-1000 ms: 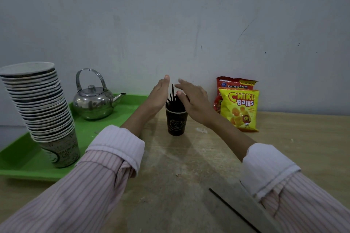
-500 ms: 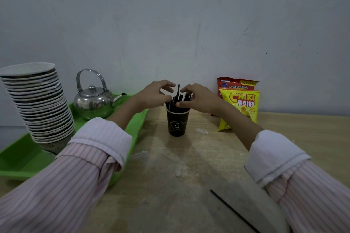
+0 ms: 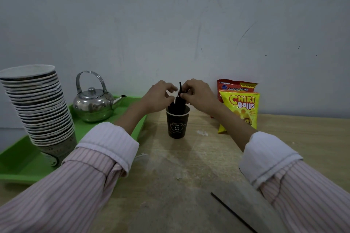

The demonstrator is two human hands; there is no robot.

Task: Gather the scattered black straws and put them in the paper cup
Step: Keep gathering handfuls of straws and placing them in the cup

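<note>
A dark brown paper cup (image 3: 177,125) stands upright on the pale wooden desk (image 3: 189,168), with a bundle of thin black straws (image 3: 177,104) standing in it, and one straw rises above the rest. Both hands meet over its rim. The right hand (image 3: 198,94) pinches the tall straw between thumb and curled fingers (image 3: 186,91). The left hand (image 3: 158,95) has its fingers bent just beside the bundle; whether they touch it cannot be told. One more loose black straw (image 3: 233,212) lies flat on the desk near the right sleeve, well apart from the cup. On the left, a green plastic tray (image 3: 17,164) carries a leaning stack of paper cups (image 3: 37,108) and a shiny steel kettle (image 3: 92,105). A yellow snack bag (image 3: 241,111) and a red snack bag (image 3: 236,85) lean against the wall.
</note>
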